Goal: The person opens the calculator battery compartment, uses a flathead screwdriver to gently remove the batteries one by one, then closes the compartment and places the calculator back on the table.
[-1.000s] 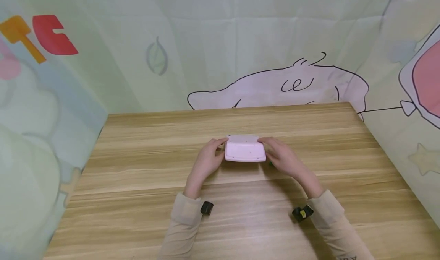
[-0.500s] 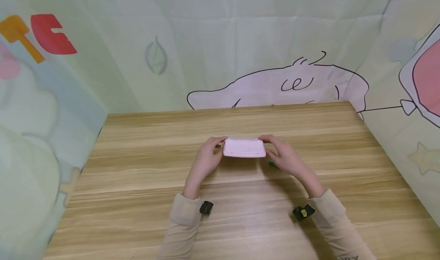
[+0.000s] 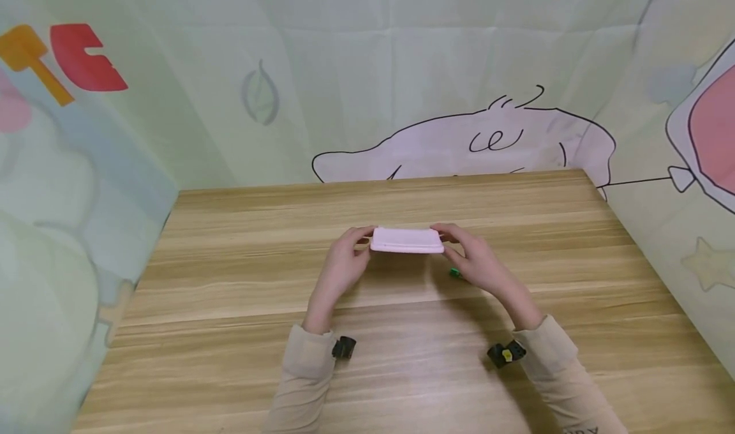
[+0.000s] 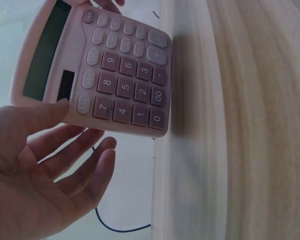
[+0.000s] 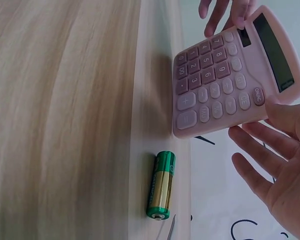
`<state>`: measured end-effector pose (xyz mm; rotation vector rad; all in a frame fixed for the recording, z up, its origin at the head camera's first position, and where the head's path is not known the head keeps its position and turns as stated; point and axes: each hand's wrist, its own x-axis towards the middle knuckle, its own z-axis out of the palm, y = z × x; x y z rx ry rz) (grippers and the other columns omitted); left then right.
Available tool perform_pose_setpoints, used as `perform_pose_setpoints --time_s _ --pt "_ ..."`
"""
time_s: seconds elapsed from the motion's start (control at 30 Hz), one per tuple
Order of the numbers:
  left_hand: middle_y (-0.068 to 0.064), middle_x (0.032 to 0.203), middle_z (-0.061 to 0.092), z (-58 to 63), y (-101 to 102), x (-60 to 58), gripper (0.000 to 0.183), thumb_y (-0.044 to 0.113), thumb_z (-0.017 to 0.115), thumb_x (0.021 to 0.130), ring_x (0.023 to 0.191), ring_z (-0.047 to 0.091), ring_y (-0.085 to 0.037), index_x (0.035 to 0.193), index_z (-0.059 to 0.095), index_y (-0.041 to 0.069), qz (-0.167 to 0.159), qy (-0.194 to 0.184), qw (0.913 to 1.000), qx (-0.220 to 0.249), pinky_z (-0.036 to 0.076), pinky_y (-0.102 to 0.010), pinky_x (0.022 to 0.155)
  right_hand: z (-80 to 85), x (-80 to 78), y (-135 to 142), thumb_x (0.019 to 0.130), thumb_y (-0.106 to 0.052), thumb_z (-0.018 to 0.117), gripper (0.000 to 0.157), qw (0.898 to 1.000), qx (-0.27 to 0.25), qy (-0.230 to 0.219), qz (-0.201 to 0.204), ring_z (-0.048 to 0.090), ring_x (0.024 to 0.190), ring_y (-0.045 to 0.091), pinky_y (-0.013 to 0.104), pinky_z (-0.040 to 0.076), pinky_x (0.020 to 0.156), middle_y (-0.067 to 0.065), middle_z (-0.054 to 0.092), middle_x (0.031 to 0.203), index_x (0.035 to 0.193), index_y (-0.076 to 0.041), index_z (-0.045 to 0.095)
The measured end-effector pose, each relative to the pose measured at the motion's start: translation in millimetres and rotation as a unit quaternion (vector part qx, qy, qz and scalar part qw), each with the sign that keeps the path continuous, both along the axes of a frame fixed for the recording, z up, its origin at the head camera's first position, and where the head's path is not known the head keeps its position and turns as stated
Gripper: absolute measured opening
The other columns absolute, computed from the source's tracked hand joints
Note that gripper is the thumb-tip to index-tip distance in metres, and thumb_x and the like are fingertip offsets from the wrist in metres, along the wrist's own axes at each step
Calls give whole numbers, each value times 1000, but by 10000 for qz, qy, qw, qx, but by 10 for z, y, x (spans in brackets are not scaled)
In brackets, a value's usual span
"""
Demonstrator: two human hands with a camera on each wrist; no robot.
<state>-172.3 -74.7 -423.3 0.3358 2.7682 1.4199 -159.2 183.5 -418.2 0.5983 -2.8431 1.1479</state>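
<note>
A pink calculator is held up between both hands over the wooden table, its back showing in the head view. Its keys and dark screen face the wrist cameras, with the bottom row of keys close over the tabletop. My left hand grips one side, the thumb on the front beside the screen in the left wrist view. On the opposite side my right hand pinches the edge near the screen, thumb in front. Beneath the right hand lies a green and gold battery on the table.
The wooden table meets printed fabric walls at its back and sides. A thin grey pointed thing shows beside the battery in the right wrist view. Black wrist cameras sit at both sleeves.
The calculator has tilted more upright, so its back looks narrower and the screw-studded strip is out of sight. Both hands turn with it, barely shifting. More of the battery shows beside the right hand.
</note>
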Motion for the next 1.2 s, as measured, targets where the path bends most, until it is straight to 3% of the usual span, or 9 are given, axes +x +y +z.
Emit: perform_pose_setpoints --time_s 0.33,0.83,1.2 --pt "-12 123 64 50 3 21 35 13 60 93 112 61 -26 127 61 5 136 -185 9996 189 54 -39 91 39 -16 -26 96 -9 55 38 9991 -403 -76 -106 65 108 33 48 54 88 17 64 124 134 -5 53" --pt "-11 116 68 27 20 15 31 23 58 96 104 64 -24 122 65 7 239 -202 9990 309 55 -38 88 53 -20 -69 97 -16 55 32 9946 -807 -308 -582 66 101 31 48 53 88 16 69 113 128 -7 54" --pt "-15 111 68 8 61 -6 34 23 60 94 98 64 -26 122 64 3 466 -265 9981 306 55 -37 86 -18 -66 -96 97 -15 55 29 9914 -943 -251 -873 67 93 27 36 52 80 15 71 109 125 -7 56"
